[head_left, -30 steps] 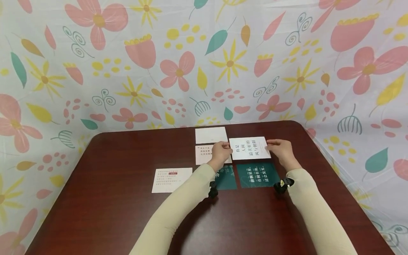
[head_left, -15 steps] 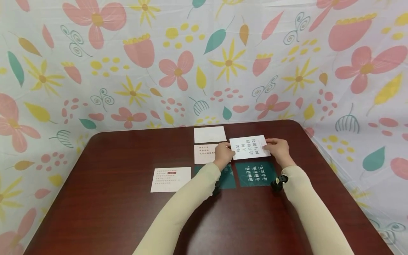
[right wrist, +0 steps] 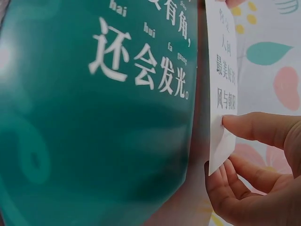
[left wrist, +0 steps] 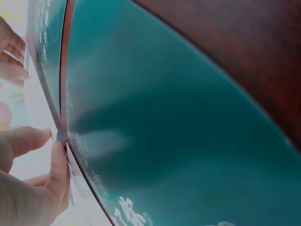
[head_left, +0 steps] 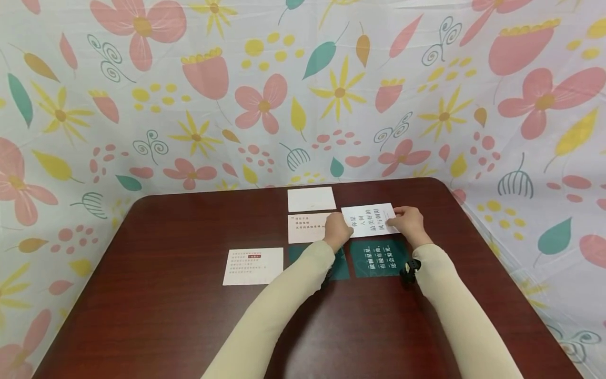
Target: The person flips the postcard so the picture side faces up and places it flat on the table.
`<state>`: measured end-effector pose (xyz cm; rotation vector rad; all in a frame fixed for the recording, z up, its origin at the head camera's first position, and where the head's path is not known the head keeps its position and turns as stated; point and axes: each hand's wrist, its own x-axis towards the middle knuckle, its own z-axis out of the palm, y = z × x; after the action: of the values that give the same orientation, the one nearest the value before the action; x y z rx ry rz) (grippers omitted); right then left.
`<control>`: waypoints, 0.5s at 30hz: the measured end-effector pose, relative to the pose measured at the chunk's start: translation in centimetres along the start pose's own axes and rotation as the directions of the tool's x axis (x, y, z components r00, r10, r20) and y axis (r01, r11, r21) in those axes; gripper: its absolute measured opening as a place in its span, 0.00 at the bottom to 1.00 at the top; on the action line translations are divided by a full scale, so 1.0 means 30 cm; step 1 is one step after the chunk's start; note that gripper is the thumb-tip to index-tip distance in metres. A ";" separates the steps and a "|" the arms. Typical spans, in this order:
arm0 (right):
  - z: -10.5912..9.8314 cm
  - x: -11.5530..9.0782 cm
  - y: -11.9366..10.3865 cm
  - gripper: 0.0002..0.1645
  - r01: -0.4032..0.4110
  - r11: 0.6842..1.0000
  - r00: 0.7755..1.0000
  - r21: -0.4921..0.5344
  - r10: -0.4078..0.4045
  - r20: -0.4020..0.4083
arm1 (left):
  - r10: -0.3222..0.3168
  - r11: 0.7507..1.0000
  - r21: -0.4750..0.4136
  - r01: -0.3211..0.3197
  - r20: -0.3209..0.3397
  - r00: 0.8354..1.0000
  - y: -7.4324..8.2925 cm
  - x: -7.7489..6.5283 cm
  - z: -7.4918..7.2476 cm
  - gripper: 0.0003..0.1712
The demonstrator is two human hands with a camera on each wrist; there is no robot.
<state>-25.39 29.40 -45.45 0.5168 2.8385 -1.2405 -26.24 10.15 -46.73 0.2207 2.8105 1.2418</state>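
A white card point(head_left: 368, 217) with dark vertical characters is held just beyond the two teal cards. My right hand point(head_left: 408, 225) pinches its right edge, thumb on the printed face and fingers behind, as the right wrist view shows on the white card point(right wrist: 222, 89). At its near left corner my left hand point(head_left: 337, 230) pinches the card between thumb and fingers point(left wrist: 57, 165). The right teal card point(head_left: 380, 259), with white lettering, lies on the table just nearer than the white card. The left teal card point(head_left: 342, 266) is partly hidden under the left forearm.
A pale pink card point(head_left: 305, 229) with reddish text lies left of the left hand. Behind it is a nearly blank white card point(head_left: 311, 199). Another white card point(head_left: 253, 266) with red text lies farther left on the dark red-brown table point(head_left: 156, 316). A floral cloth point(head_left: 265, 105) hangs behind.
The left hand has slid along the white card's left edge toward its near corner. The right thumb has moved onto the card's face. The other cards lie where they were.
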 end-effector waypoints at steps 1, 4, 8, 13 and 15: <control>0.001 -0.001 0.000 0.32 -0.001 1.000 1.000 -0.005 0.001 0.004 | -0.001 1.000 0.013 0.001 0.001 1.000 0.003 0.001 0.001 0.02; 0.001 -0.008 -0.002 0.32 0.000 1.000 1.000 -0.023 0.000 0.020 | -0.011 0.999 0.046 0.010 0.012 1.000 0.010 0.002 0.005 0.04; 0.003 -0.013 0.000 0.32 0.003 0.999 1.000 -0.038 -0.002 0.030 | -0.025 0.996 0.084 0.024 0.022 0.999 0.019 0.000 0.005 0.06; 0.014 -0.011 0.004 0.32 0.007 0.999 0.999 -0.049 -0.006 0.032 | -0.030 0.991 0.132 0.027 0.021 0.999 0.029 -0.003 0.004 0.09; 0.018 -0.010 0.005 0.32 0.005 0.999 0.999 -0.054 -0.003 0.035 | -0.024 0.989 0.149 0.021 0.021 0.999 0.031 -0.006 0.005 0.09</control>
<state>-25.13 29.02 -45.88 0.4832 2.8369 -1.1580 -25.95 10.85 -46.15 0.2080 2.8793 1.0189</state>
